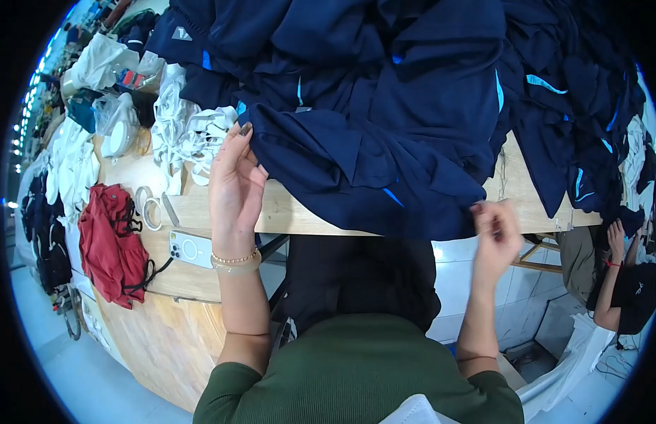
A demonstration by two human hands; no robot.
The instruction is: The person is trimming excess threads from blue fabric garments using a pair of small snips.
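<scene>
A navy blue garment (pixel 370 169) with a small bright blue strip lies spread before me, its lower edge hanging over the table's front edge. My left hand (pixel 236 184), with bracelets at the wrist, pinches its left end between thumb and fingers. At the garment's right end, my right hand (pixel 499 237) has its fingers curled and closed on the cloth edge; motion blurs it slightly. The cloth hides some fingertips. Behind this piece rises a large heap of similar navy garments (pixel 306 35) with light blue strips.
On the left, the wooden table (pixel 190 279) bears white straps (pixel 176 120), tape rolls (pixel 151 212), a phone (pixel 191 248) and a red cloth bag (pixel 112 244). More navy garments (pixel 589 106) pile up at right. A co-worker (pixel 628 297) handles dark cloth at the far right.
</scene>
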